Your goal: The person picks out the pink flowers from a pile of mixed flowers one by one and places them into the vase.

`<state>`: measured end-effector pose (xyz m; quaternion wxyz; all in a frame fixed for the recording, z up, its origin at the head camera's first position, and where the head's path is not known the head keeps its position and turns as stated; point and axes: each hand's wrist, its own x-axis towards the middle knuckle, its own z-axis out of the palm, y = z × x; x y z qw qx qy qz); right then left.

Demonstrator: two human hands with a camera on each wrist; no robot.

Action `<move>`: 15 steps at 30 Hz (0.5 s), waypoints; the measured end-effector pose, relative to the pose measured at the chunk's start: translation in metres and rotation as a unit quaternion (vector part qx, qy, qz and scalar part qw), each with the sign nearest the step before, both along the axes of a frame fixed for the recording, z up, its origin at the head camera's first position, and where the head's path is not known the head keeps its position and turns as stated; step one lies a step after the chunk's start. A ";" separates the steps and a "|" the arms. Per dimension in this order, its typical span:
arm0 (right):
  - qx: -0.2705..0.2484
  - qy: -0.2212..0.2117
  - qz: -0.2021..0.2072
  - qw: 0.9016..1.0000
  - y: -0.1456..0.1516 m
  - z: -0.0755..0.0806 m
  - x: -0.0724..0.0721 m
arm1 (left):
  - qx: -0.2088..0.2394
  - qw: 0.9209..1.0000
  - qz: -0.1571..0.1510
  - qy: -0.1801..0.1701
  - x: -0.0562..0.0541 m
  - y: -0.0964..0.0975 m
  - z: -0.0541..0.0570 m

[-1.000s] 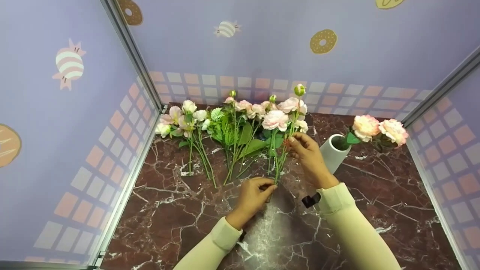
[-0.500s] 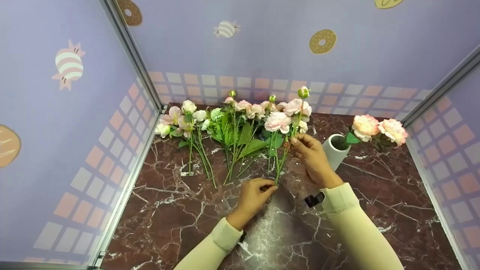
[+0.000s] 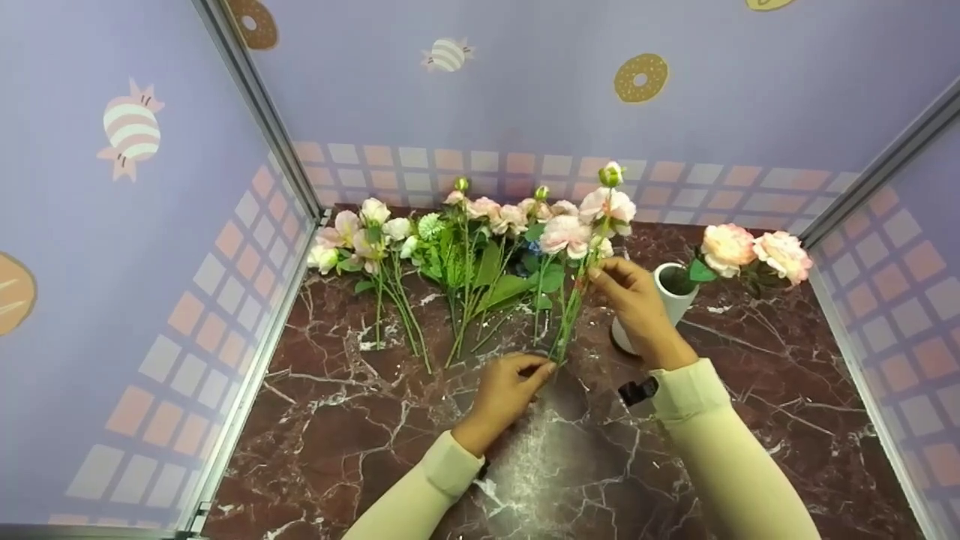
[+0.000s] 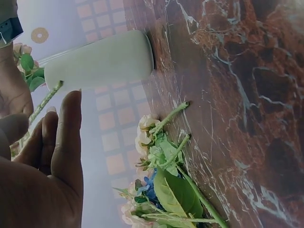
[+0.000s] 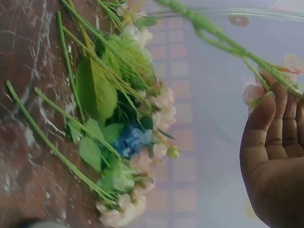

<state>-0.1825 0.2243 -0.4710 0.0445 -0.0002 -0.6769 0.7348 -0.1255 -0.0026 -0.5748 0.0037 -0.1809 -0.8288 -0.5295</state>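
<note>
In the head view, a long-stemmed pink flower (image 3: 606, 212) with a green bud on top is held up between both hands. My left hand (image 3: 504, 396) pinches the stem near its lower end, between thumb and fingers. Higher up, just under the blooms, my right hand (image 3: 634, 300) pinches the same stem. The left wrist view has the cut stem end (image 4: 58, 86) poking past the left hand's fingertips. In the right wrist view the green stem (image 5: 223, 45) runs into the right hand's (image 5: 278, 156) fingers. A white vase (image 3: 679, 300) holding pink-and-cream flowers (image 3: 727, 251) stands beside the right hand, partly hidden by it.
Several flowers lie in a row along the back: white and pale pink ones (image 3: 349, 232) at left, leafy greenery (image 3: 457, 262) and a blue flower (image 5: 133, 140) further right. Their stems point toward the person. Patterned walls enclose the marbled table (image 3: 337, 450) at back and sides.
My right hand has shifted a little to the right, and the pink flower's head has moved right and up with it, apart from the blooms behind. The left hand has stayed almost in place.
</note>
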 end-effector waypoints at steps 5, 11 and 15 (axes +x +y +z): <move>0.037 0.041 -0.034 0.998 0.020 0.026 0.000 | 0.026 0.999 -0.004 -0.030 -0.003 -0.002 -0.001; 0.117 0.110 -0.138 0.977 0.042 0.072 0.002 | 0.043 0.998 -0.002 -0.043 -0.005 -0.004 -0.004; 0.182 0.149 -0.205 0.950 0.051 0.096 0.005 | 0.034 0.999 0.007 -0.040 -0.003 -0.005 -0.006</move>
